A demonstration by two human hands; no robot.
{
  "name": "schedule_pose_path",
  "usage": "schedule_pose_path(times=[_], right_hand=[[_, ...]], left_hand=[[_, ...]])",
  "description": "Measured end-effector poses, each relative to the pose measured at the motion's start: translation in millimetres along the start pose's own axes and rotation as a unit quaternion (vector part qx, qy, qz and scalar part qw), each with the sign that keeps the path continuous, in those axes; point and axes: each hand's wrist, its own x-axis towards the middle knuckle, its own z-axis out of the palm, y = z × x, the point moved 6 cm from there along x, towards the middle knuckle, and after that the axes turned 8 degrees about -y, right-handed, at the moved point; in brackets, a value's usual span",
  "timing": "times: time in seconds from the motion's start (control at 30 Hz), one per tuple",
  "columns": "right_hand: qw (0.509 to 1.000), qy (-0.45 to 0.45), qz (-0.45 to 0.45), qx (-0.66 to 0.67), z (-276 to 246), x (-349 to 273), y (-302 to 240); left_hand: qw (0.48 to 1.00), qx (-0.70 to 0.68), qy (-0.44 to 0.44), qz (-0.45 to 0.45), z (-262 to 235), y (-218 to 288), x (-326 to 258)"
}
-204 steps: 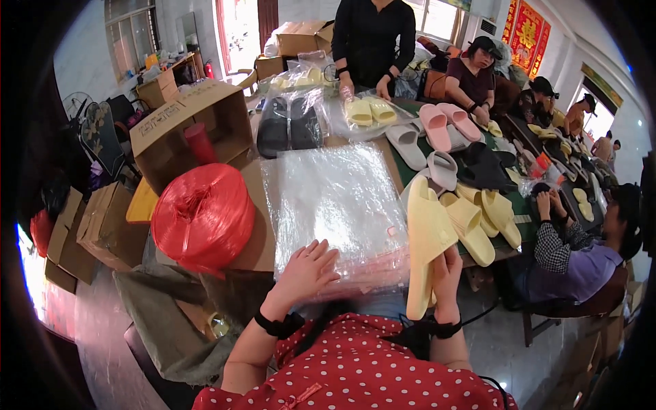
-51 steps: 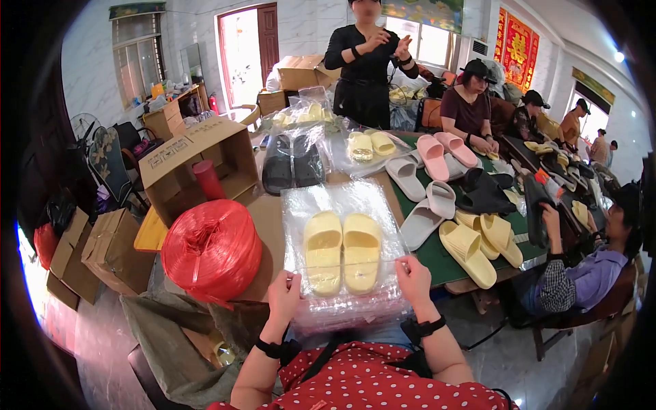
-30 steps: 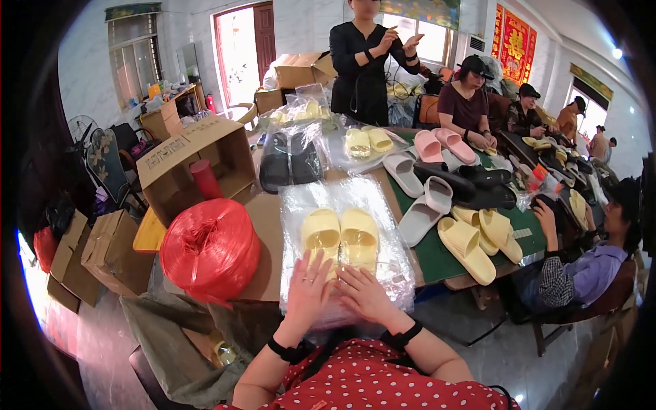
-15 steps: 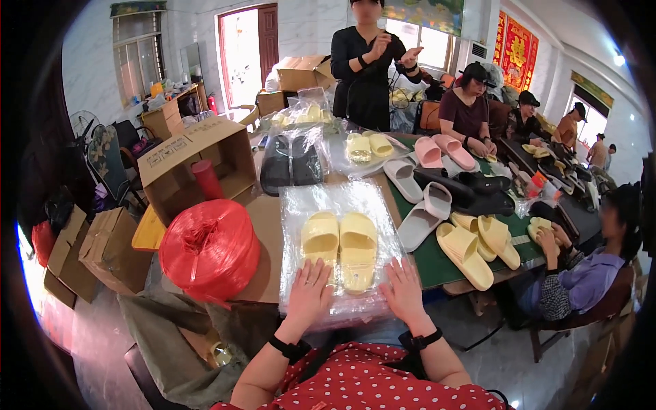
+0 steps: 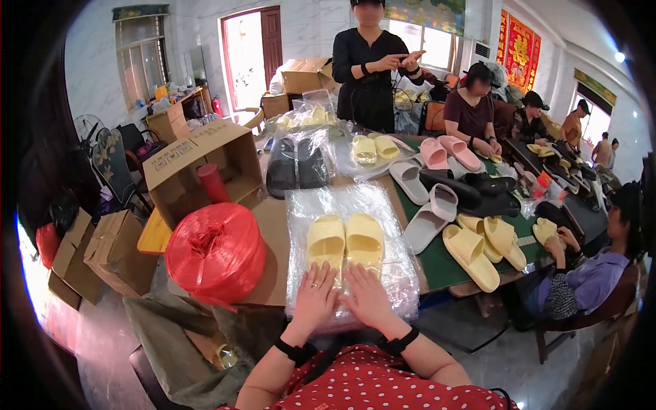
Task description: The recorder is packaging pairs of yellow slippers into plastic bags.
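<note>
- The pair of yellow slippers (image 5: 345,240) lies side by side on the stack of clear plastic bags (image 5: 348,205), at the table's near edge.
- My left hand (image 5: 314,299) and right hand (image 5: 365,297) rest flat and open at the heels, clamping nothing.
- I keep both palms level so the film stays smooth; whether the slippers sit inside a bag, I cannot tell.
- The red twine spool (image 5: 215,251) crowds my left; loose slippers (image 5: 471,249) lie right; open room is ahead.
</note>
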Motion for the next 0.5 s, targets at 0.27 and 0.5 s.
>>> schedule_pose_path(times=[0.27,0.5], right_hand=[[0.979,0.126,0.108,0.118,-10,-23,49],[0.978,0.112,0.139,0.110,-4,-22,53]], left_hand=[[0.999,-0.043,0.011,-0.026,0,-7,-5],[0.986,-0.071,0.063,-0.135,9,-25,-7]])
